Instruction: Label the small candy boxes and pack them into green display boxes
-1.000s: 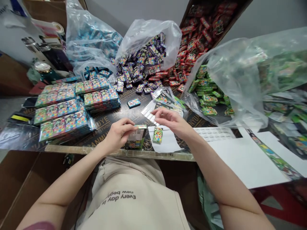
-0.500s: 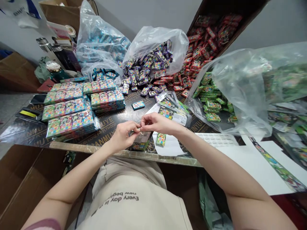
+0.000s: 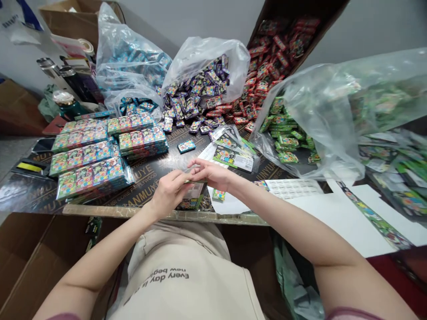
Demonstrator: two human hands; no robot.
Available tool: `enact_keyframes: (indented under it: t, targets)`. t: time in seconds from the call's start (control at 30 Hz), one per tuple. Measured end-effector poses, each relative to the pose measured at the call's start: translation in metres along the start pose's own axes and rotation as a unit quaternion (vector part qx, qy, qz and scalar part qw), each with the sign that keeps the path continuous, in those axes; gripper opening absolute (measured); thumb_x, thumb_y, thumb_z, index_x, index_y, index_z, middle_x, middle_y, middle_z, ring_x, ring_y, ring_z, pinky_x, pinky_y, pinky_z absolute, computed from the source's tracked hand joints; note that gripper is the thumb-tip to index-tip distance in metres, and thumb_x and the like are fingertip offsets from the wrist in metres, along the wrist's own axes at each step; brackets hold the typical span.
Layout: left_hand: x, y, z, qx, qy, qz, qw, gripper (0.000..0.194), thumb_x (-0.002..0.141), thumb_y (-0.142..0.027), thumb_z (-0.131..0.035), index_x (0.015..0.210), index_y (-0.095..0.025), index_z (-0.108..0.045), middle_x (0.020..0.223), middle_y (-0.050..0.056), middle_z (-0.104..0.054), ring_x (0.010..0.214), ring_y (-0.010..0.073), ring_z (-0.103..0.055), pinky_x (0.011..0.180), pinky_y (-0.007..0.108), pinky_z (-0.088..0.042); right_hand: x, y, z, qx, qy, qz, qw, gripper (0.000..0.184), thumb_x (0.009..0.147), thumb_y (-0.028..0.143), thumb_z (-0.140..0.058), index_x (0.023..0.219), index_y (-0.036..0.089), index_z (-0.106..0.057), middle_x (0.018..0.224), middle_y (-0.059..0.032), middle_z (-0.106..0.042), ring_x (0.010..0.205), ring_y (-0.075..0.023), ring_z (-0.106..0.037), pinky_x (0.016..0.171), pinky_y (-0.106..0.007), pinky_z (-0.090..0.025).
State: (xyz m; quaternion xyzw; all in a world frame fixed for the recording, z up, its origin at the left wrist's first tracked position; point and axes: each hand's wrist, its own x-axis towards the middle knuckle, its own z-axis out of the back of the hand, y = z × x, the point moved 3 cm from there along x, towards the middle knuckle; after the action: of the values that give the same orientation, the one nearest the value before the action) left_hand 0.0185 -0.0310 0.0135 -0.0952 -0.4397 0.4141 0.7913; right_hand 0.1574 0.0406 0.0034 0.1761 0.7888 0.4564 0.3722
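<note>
A clear printed plastic packet (image 3: 190, 198) stands at the front edge of the table, its lower part dark with green print. My left hand (image 3: 171, 191) is closed in a pinch on its top edge. From the other side my right hand (image 3: 211, 174) has bent fingers over the same edge, its thumb against the packet; the exact grip is partly hidden. Just right of the packet, a small green box (image 3: 219, 195) lies on white paper. Beyond my hands sits a single blue box (image 3: 186, 146).
Wrapped multi-packs (image 3: 91, 178) are stacked at the left. Along the back are bags of blue boxes (image 3: 136, 66) and purple boxes (image 3: 191, 100), loose red boxes (image 3: 263, 73) and a bag of green boxes (image 3: 288, 142). Flat printed packets (image 3: 233, 158) and a label sheet (image 3: 293, 188) lie to the right.
My right hand's fingers have loosened from a tight pinch and stretched further over the packet's top edge. My left hand stays at the packet. The view has shifted slightly.
</note>
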Motion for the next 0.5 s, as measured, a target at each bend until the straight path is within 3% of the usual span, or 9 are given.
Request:
enact_keyframes:
  t: [0.07, 0.13, 0.17, 0.23, 0.27, 0.33, 0.4, 0.5]
  targets:
    - [-0.004, 0.005, 0.005, 0.011, 0.022, -0.014, 1.0, 0.025, 0.09, -0.015, -0.051, 0.11, -0.02, -0.065, 0.092, 0.007, -0.066, 0.081, 0.0146, -0.063, 0.072, 0.025, -0.051, -0.002, 0.004, 0.02, -0.032, -0.035, 0.054, 0.997, 0.045, 0.067, 0.028, -0.072, 0.108, 0.023, -0.052, 0.078, 0.0014, -0.066, 0.069, -0.0124, -0.059, 0.067, -0.026, -0.045]
    - [-0.008, 0.014, 0.015, 0.022, 0.042, -0.002, 0.999, 0.031, 0.091, -0.014, -0.049, 0.117, -0.023, -0.064, 0.1, 0.008, -0.065, 0.089, 0.0165, -0.063, 0.077, 0.028, -0.052, -0.008, 0.007, 0.061, -0.133, -0.14, 0.138, 0.971, 0.042, 0.078, 0.035, -0.064, 0.117, 0.023, -0.052, 0.092, -0.003, -0.067, 0.077, -0.014, -0.06, 0.073, -0.03, -0.046]
    - [-0.01, 0.02, 0.021, 0.04, 0.049, 0.015, 0.998, 0.033, 0.09, -0.015, -0.05, 0.119, -0.024, -0.062, 0.104, 0.009, -0.064, 0.094, 0.0187, -0.063, 0.082, 0.031, -0.052, -0.013, 0.006, 0.086, -0.207, -0.213, 0.176, 0.939, 0.039, 0.081, 0.036, -0.061, 0.116, 0.022, -0.055, 0.097, -0.005, -0.066, 0.081, -0.0151, -0.06, 0.077, -0.032, -0.046]
    - [-0.012, 0.033, 0.03, 0.108, 0.059, 0.053, 0.991, 0.039, 0.088, -0.02, -0.056, 0.126, -0.025, -0.058, 0.12, 0.013, -0.06, 0.11, 0.0269, -0.058, 0.096, 0.045, -0.046, -0.026, -0.003, 0.137, -0.383, -0.346, 0.202, 0.832, 0.029, 0.078, 0.03, -0.066, 0.104, 0.017, -0.065, 0.103, -0.0086, -0.064, 0.087, -0.0187, -0.058, 0.083, -0.036, -0.045]
    - [-0.012, 0.039, 0.032, 0.149, 0.074, 0.062, 0.984, 0.046, 0.085, -0.022, -0.06, 0.13, -0.025, -0.055, 0.13, 0.015, -0.055, 0.121, 0.0319, -0.051, 0.103, 0.053, -0.039, -0.03, -0.013, 0.159, -0.462, -0.366, 0.181, 0.787, 0.024, 0.075, 0.025, -0.068, 0.097, 0.016, -0.068, 0.101, -0.0099, -0.064, 0.09, -0.021, -0.058, 0.085, -0.037, -0.043]
    - [-0.012, 0.048, 0.024, 0.206, 0.149, 0.046, 0.966, 0.064, 0.078, -0.022, -0.068, 0.138, -0.026, -0.047, 0.146, 0.016, -0.042, 0.136, 0.0381, -0.034, 0.112, 0.063, -0.018, -0.034, -0.037, 0.189, -0.561, -0.346, 0.135, 0.74, 0.016, 0.071, 0.018, -0.072, 0.087, 0.015, -0.073, 0.096, -0.01, -0.066, 0.091, -0.023, -0.057, 0.086, -0.038, -0.042]
    - [-0.012, 0.055, 0.003, 0.213, 0.27, 0.004, 0.939, 0.078, 0.068, -0.015, -0.075, 0.139, -0.026, -0.044, 0.15, 0.015, -0.037, 0.14, 0.0384, -0.027, 0.113, 0.065, -0.006, -0.034, -0.06, 0.202, -0.594, -0.313, 0.117, 0.731, 0.014, 0.069, 0.016, -0.073, 0.083, 0.017, -0.075, 0.092, -0.0091, -0.067, 0.09, -0.023, -0.057, 0.084, -0.037, -0.042]
    - [-0.012, 0.073, -0.03, 0.204, 0.435, -0.013, 0.877, 0.083, 0.056, -0.008, -0.08, 0.131, -0.026, -0.05, 0.138, 0.015, -0.051, 0.132, 0.0366, -0.041, 0.111, 0.066, -0.009, -0.035, -0.082, 0.2, -0.6, -0.306, 0.129, 0.728, 0.01, 0.071, 0.015, -0.072, 0.079, 0.018, -0.076, 0.091, -0.0091, -0.067, 0.09, -0.0233, -0.056, 0.084, -0.036, -0.041]
